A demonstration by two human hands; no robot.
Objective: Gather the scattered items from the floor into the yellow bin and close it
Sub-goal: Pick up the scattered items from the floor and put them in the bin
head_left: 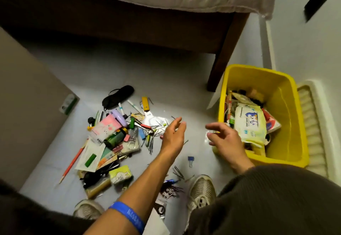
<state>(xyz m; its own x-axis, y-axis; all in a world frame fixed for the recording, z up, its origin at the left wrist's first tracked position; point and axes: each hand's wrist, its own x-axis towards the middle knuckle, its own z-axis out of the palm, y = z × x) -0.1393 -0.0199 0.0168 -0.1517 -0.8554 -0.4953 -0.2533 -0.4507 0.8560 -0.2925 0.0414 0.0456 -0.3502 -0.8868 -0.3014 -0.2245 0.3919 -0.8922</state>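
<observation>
Both hands are loose and spread, left hand (173,135) over the hairpins (152,145), right hand (224,140) beside the yellow bin (287,105). Those thin pins could easily slip through fingers and scatter again, imo.

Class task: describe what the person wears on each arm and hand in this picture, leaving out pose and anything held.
The left hand is bare, and the left forearm is uncovered, with a blue wristband bearing pale lettering too blurred to read. The right hand is bare too; a dark brown ribbed knit sleeve covers that arm to the wrist.
</observation>
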